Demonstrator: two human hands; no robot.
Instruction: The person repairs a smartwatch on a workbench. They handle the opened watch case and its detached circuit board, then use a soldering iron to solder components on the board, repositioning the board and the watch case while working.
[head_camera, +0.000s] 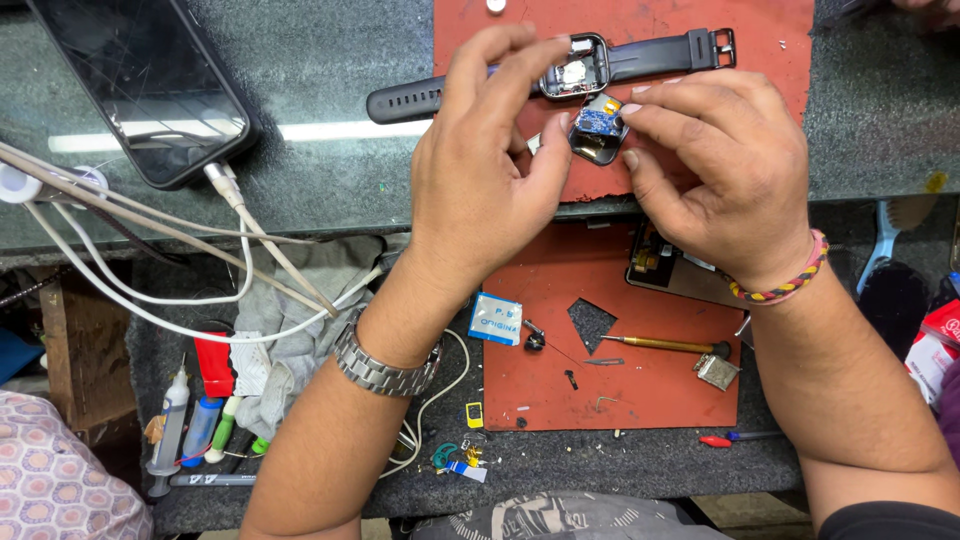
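Both hands pinch the small screen module (598, 132) between them, left hand (490, 170) and right hand (725, 170), just below the opened smartwatch (575, 72) lying crosswise on the red mat (780, 40).

Bright overhead light is streaking glare across the glassy tabletop (330, 130); the picture is staying sharp, with soft shadows gathering below the ledge.

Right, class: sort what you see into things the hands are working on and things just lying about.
In use: left hand, right hand, small display module, opened black watch, red mat.

Lying about: phone, white cables, brass-handled screwdriver, syringe.
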